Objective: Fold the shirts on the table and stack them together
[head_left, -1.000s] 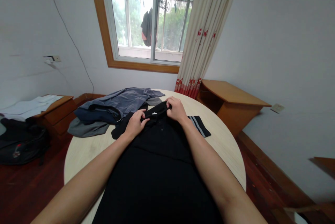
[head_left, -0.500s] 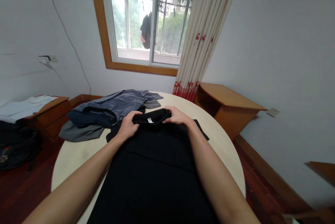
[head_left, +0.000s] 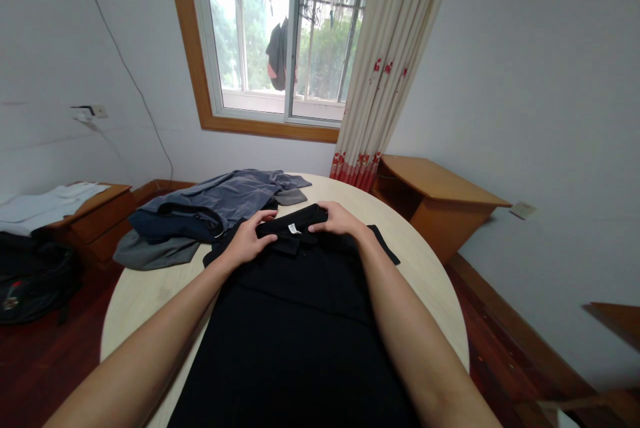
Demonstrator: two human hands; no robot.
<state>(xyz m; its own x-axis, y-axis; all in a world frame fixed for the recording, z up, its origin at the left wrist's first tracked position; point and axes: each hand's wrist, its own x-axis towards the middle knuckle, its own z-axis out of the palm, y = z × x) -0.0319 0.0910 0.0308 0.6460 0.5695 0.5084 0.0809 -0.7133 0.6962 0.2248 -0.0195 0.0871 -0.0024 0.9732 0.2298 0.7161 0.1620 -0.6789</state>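
A black collared shirt (head_left: 300, 321) lies spread on the round pale table (head_left: 425, 268), its collar away from me and its body running down to the bottom of the view. A small white label shows inside the neck. My left hand (head_left: 247, 239) holds the left side of the collar, thumb on the near face and fingers at the far edge, spaced apart. On the other side, my right hand (head_left: 341, 220) grips the collar between thumb and fingers. A short sleeve sticks out beyond my right wrist.
Grey and dark blue garments (head_left: 215, 205) lie heaped at the table's back left. A wooden desk (head_left: 440, 191) stands beyond the right edge. To the left are a wooden cabinet (head_left: 105, 231) with white cloth or paper on it and a black bag (head_left: 35, 281). A curtain (head_left: 385, 81) hangs behind.
The collar's front part has dropped toward me, and the neck looks more opened out. My left thumb and fingers have spread further apart. My right hand stays almost in place.
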